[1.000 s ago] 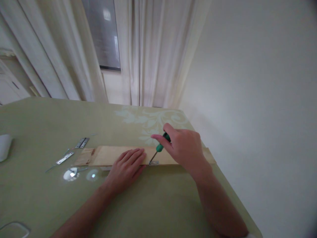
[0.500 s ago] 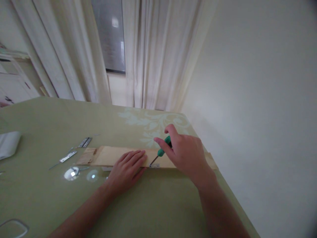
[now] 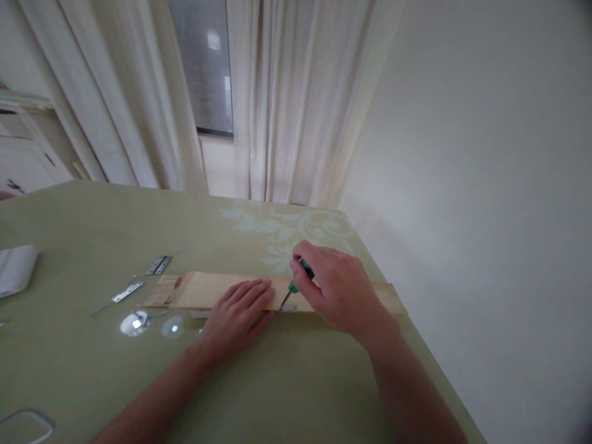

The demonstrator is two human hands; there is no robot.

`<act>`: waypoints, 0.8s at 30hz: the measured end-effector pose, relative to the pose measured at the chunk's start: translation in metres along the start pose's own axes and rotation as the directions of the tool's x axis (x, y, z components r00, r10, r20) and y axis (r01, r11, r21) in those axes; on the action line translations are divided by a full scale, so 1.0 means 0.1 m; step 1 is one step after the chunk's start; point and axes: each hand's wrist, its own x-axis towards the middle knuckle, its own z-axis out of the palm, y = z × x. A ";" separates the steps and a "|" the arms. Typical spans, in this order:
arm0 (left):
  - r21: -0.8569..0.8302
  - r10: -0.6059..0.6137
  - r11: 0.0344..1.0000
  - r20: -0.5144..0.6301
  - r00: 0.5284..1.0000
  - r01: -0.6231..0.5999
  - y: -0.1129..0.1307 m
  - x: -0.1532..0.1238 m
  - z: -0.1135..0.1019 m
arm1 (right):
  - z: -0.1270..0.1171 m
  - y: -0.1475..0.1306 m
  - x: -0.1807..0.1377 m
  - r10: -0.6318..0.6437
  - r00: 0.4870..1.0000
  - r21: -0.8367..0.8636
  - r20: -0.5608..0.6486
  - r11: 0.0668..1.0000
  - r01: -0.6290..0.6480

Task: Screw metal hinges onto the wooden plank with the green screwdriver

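A long pale wooden board (image 3: 200,288) lies across the table in front of me. My left hand (image 3: 240,308) rests on top of it, fingers stretched out flat and thumb along the near edge. In my closed right hand (image 3: 330,283) is a green-handled screwdriver (image 3: 293,285), tilted, its shaft running down to the left. The tip meets the left end of a small metal hinge (image 3: 290,307) at the board's near edge. Whether a screw sits under the tip is too small to tell.
Left of the board lie a metal hinge plate (image 3: 127,292) and another hinge (image 3: 159,265). Two small round shiny items, a clear one (image 3: 134,323) and a fainter one (image 3: 172,327), sit nearby. A white item (image 3: 17,270) is far left. A wall (image 3: 490,216) borders the right.
My right fingers, raised and apart before, have closed around the screwdriver handle. That hand has shifted slightly left, and the handle leans a bit further left. The left hand and board stay put.
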 end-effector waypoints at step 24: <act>-0.045 -0.027 0.999 0.023 0.999 0.028 -0.01 -0.02 0.02 | 0.01 0.03 -0.02 -0.137 0.990 0.051 -0.014 0.989 0.137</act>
